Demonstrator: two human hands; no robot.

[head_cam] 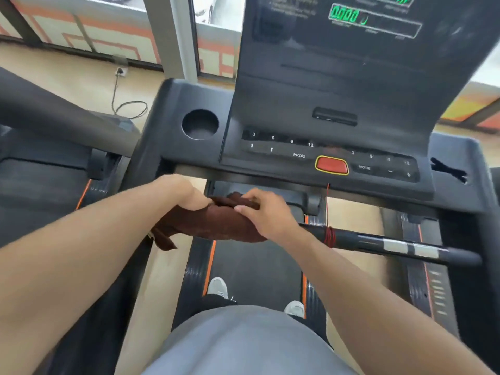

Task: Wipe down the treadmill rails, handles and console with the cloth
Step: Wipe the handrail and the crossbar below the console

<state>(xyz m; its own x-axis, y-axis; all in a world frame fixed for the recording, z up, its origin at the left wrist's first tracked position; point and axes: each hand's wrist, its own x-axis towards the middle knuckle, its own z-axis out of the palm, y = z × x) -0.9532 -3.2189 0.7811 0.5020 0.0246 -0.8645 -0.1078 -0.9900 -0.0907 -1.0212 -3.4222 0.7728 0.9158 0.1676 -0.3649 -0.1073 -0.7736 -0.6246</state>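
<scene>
The left hand (pixel 186 194) grips one end of the brown cloth (pixel 216 221), which is wrapped over the treadmill's front handlebar (pixel 384 243) just below the console (pixel 311 109), while the right hand (pixel 266 212) pinches and presses the cloth's other end against the same bar.

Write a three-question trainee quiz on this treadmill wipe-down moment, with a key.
1. True or false: both hands hold the brown cloth.
2. What colour is the large button on the console?
A. Green
B. Red
C. Blue
3. Fill in: the round cup holder sits to the ___ of the console buttons.

Key:
1. True: the left hand and right hand both hold it.
2. B
3. left
</scene>
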